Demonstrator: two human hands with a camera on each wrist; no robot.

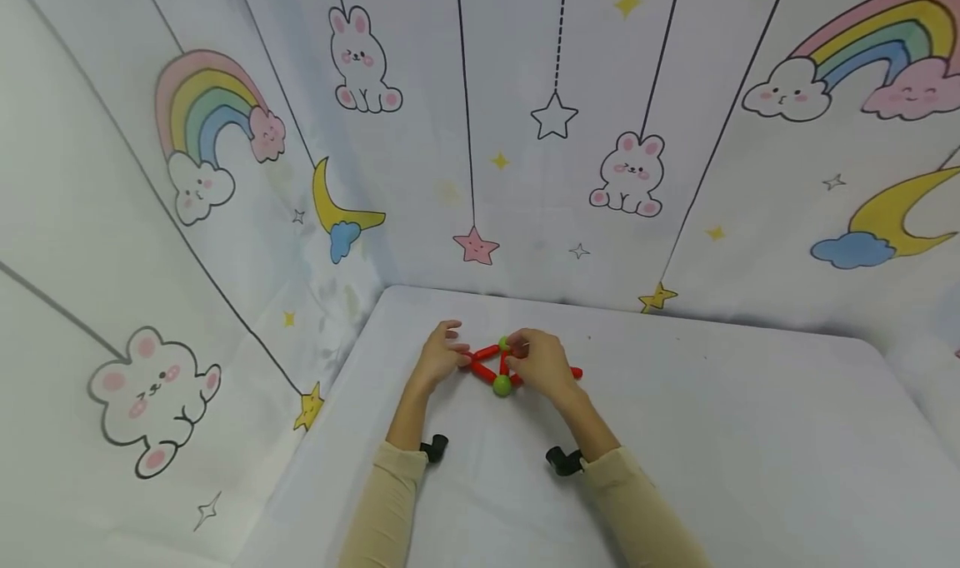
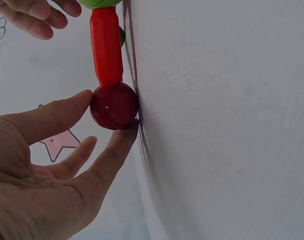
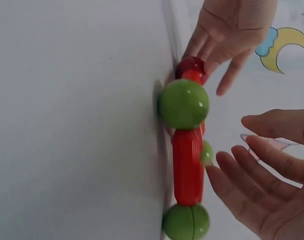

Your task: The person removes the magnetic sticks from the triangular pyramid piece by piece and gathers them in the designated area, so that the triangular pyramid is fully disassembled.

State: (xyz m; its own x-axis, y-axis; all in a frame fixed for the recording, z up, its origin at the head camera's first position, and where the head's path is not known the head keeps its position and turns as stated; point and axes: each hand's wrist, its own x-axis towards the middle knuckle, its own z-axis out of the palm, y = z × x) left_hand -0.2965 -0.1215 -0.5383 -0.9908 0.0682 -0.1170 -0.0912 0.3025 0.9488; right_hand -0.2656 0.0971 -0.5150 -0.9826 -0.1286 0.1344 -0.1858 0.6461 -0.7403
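Note:
A flat frame of red rods joined by balls lies on the white table. One green ball (image 1: pixel 502 386) is at its near corner and another green ball (image 1: pixel 504 344) at its far side. At the left corner, my left hand (image 1: pixel 441 353) pinches a dark red ball (image 2: pixel 114 106) between thumb and finger; a red rod (image 2: pixel 106 47) runs from that ball to a green one. My right hand (image 1: pixel 542 364) hovers over the frame's right part, hiding some of it. In the right wrist view its fingers are spread beside the rod (image 3: pixel 187 165), holding nothing.
The white table (image 1: pixel 712 435) stretches to the right and toward me. Behind it and to the left hang white cloths (image 1: pixel 517 201) printed with rabbits, rainbows, moons and stars. Black wrist cameras (image 1: pixel 564 460) sit at both sleeve cuffs.

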